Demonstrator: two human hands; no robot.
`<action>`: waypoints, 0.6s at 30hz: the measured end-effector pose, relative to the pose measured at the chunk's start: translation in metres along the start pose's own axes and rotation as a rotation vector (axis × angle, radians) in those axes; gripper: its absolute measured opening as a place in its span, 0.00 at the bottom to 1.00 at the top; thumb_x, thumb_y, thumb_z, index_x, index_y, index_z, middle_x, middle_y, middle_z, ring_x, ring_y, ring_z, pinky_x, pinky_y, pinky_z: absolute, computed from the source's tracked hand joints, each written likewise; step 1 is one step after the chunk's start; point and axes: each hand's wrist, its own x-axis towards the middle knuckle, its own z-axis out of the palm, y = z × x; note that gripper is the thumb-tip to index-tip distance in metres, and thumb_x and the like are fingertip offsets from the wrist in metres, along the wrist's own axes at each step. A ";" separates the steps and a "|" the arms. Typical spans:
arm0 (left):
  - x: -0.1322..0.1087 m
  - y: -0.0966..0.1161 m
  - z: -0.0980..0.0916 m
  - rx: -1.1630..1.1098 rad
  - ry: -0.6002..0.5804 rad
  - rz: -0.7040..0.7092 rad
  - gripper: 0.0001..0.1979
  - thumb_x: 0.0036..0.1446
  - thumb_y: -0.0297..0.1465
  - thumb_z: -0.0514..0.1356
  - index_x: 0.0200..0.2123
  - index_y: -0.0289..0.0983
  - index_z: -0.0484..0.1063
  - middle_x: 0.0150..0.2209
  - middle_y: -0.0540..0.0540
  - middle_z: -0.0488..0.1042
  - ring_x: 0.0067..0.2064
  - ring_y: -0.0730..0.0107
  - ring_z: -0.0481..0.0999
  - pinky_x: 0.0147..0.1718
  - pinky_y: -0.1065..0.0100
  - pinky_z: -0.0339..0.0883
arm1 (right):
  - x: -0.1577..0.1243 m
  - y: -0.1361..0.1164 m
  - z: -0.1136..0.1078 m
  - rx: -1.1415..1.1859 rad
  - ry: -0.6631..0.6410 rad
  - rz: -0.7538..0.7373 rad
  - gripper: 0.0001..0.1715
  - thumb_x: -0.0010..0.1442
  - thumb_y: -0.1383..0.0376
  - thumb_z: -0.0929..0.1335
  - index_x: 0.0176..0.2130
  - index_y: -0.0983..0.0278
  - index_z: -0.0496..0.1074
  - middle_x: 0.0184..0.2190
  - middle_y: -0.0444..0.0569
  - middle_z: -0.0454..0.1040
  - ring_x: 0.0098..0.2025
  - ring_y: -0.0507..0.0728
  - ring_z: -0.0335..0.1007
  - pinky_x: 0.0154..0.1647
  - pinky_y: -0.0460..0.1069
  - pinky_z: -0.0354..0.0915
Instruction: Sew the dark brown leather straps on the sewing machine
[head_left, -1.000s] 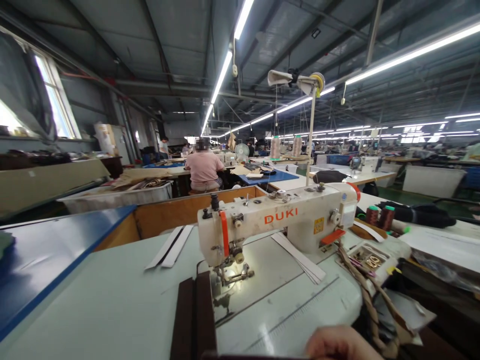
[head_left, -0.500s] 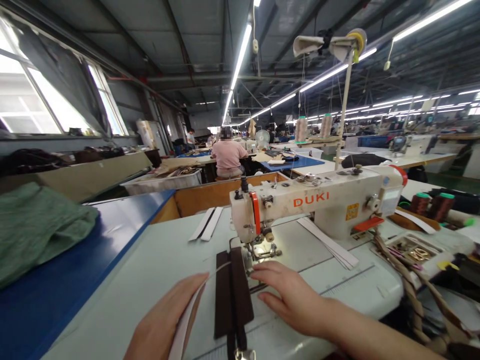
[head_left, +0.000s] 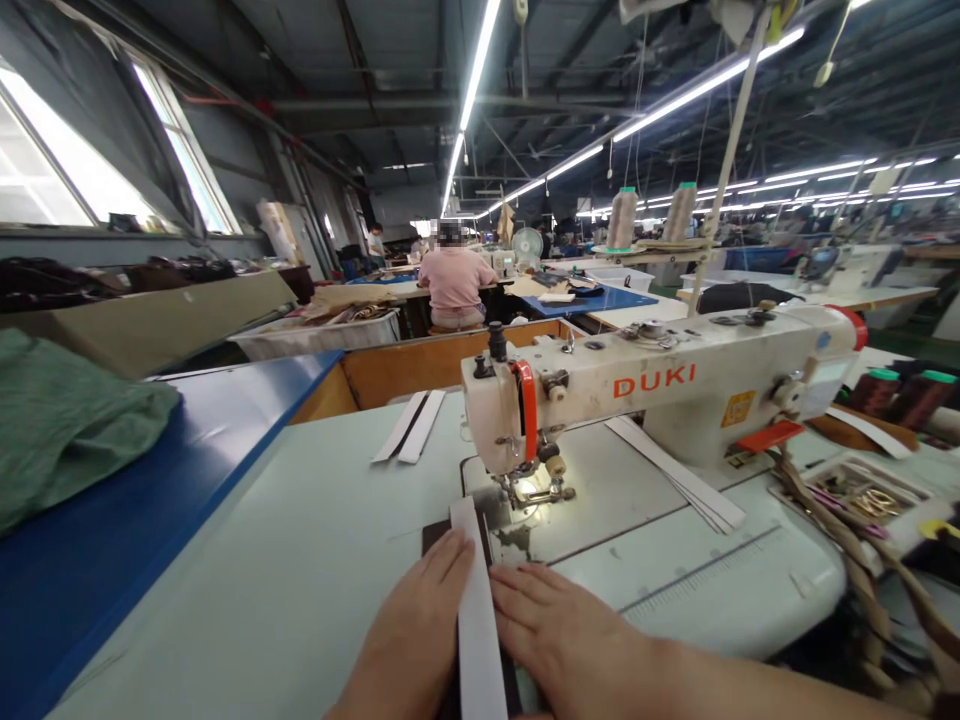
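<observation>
A long white strip point(head_left: 477, 620) lies lengthwise on top of a dark brown strip piece point(head_left: 436, 534), whose edges show on both sides of it. My left hand point(head_left: 420, 620) rests along the white strip's left edge, fingers stretched forward and touching it; its thumb is hidden. On the opposite edge lies my right hand point(head_left: 547, 625), flat with extended fingers against the strip. Just beyond the fingertips, to the right, is the lit presser foot point(head_left: 534, 490) of the sewing machine point(head_left: 577, 390). The near end of the brown piece is mostly covered.
Two white strips point(head_left: 421, 425) lie at the table's far side, and several more point(head_left: 675, 475) lie behind the needle area. A parts tray point(head_left: 870, 495) and tan straps point(head_left: 832, 530) are at the right. Green cloth point(head_left: 67, 420) covers part of the blue table point(head_left: 225, 430). A person point(head_left: 456, 280) sits ahead.
The white strip, held upright in my left hand before, now lies flat on the brown piece. Both hands have come together along its edges. The view has shifted slightly.
</observation>
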 end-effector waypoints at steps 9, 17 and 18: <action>-0.005 0.007 -0.002 0.080 0.056 0.035 0.21 0.55 0.20 0.46 0.49 0.32 0.69 0.48 0.37 0.77 0.49 0.62 0.78 0.48 0.64 0.73 | -0.010 -0.002 0.023 -0.132 0.067 -0.041 0.31 0.68 0.62 0.60 0.66 0.72 0.54 0.65 0.59 0.57 0.68 0.62 0.50 0.67 0.55 0.50; 0.001 0.001 -0.010 0.149 0.030 0.131 0.20 0.58 0.22 0.44 0.49 0.31 0.68 0.47 0.37 0.78 0.48 0.63 0.79 0.46 0.67 0.74 | -0.009 -0.002 0.029 -0.202 0.153 -0.051 0.29 0.71 0.63 0.55 0.66 0.72 0.51 0.65 0.57 0.59 0.66 0.61 0.53 0.65 0.53 0.52; 0.000 0.001 -0.009 0.155 0.022 0.131 0.20 0.59 0.22 0.43 0.49 0.31 0.68 0.47 0.37 0.78 0.47 0.63 0.79 0.46 0.67 0.74 | -0.009 -0.002 0.031 -0.219 0.174 -0.052 0.28 0.72 0.63 0.54 0.66 0.72 0.51 0.64 0.57 0.60 0.66 0.61 0.54 0.65 0.53 0.53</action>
